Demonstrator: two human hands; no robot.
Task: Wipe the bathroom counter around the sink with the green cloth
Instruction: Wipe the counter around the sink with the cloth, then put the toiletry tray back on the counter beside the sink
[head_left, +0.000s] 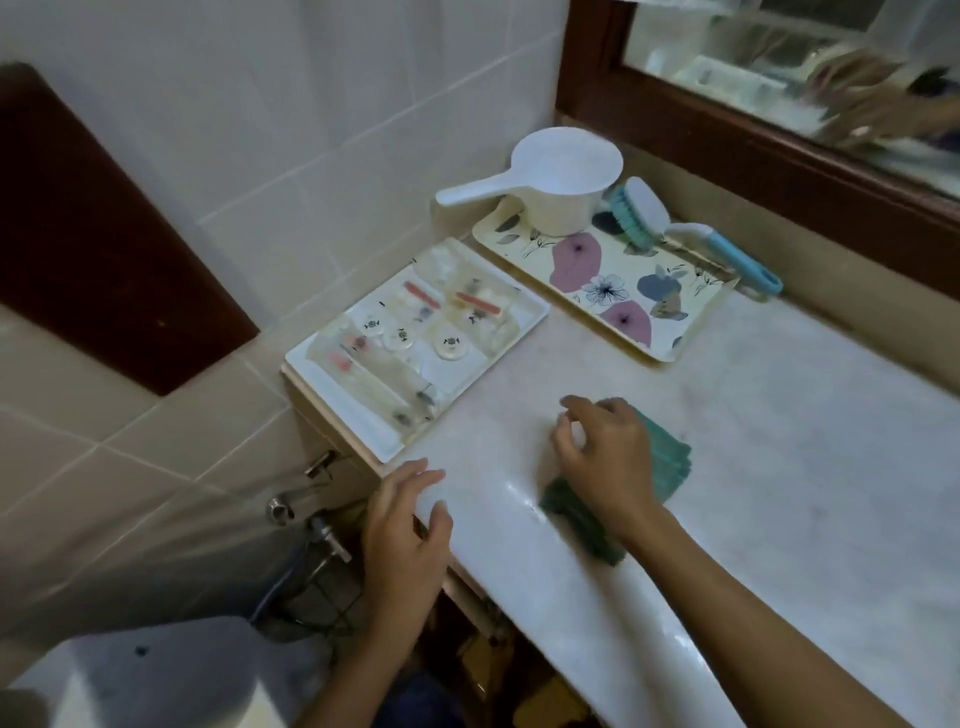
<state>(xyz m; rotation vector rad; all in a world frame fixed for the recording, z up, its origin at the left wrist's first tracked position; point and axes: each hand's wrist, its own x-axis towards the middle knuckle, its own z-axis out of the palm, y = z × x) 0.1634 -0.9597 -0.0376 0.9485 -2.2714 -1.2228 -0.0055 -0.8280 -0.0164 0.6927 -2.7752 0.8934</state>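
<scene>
A folded green cloth (670, 457) lies flat on the pale marble counter (779, 441), near its front edge. My right hand (602, 457) presses down on top of the cloth, fingers spread and curled over its far left end. My left hand (405, 535) rests on the counter's rounded front corner, fingers apart, holding nothing. No sink shows in this view.
A white tray (332, 410) of small toiletries sits at the counter's left end. Behind it a floral tray (696, 338) carries a white dipper (561, 182) and a blue scrub brush (691, 234). A wood-framed mirror (779, 140) lines the back wall. Pipes (311, 514) and a toilet tank (156, 675) are below left.
</scene>
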